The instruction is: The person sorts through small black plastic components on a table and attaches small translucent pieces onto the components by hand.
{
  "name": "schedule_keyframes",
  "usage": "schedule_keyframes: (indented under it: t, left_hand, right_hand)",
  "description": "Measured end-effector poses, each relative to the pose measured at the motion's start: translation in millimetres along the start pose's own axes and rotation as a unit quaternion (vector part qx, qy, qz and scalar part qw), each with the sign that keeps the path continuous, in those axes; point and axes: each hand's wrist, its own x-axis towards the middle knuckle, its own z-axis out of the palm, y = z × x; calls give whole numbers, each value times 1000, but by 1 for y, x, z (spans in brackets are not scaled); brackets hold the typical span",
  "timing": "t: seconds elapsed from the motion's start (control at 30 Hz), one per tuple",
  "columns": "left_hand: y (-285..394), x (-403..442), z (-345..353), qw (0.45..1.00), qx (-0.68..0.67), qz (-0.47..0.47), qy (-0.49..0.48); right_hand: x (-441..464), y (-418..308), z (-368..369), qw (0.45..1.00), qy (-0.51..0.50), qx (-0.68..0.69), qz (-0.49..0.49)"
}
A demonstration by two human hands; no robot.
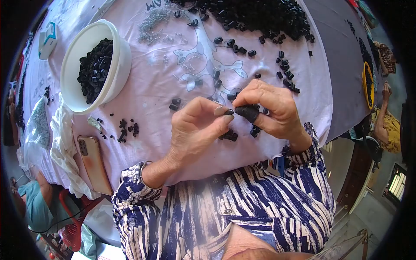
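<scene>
My left hand (pixel 195 125) pinches a small black plastic part (pixel 229 112) between thumb and forefinger. Close against it, my right hand (pixel 275 108) has thumb and forefinger pressed together; whatever sits between these fingertips is too small to make out. A black cover (pixel 247 113) wraps the right thumb. Around both hands lie loose black cylindrical parts (pixel 228 136), some single and some in small groups. Beyond them is a big heap of the same black parts (pixel 260 17). Tiny silvery pieces (pixel 154 27) are scattered to its left.
A white tub (pixel 123 65) holding black parts stands at the left. Near it are a small box (pixel 47 41), a phone (pixel 95 164), a plastic bag (pixel 37 125) and smaller black pieces (pixel 125 130). A yellow bowl (pixel 368 84) and other people are at the edges.
</scene>
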Motion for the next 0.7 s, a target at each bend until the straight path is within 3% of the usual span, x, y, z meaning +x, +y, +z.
schedule_keyframes:
  t: [0.33,0.43,0.53,0.7]
  left_hand:
    - [-5,1,-1,999,-34,-9,12]
    - [4,5,-6,997,-66,-49,1]
    - [7,6,-8,995,-87,-53,-12]
    - [10,4,-7,986,-124,-19,-107]
  right_hand:
    - [-4,-1,9,995,10,-81,-65]
    - [-6,0,9,995,68,-59,-46]
    - [-5,3,-1,989,86,-81,-93]
    - [-5,5,-28,990,85,-113,-5]
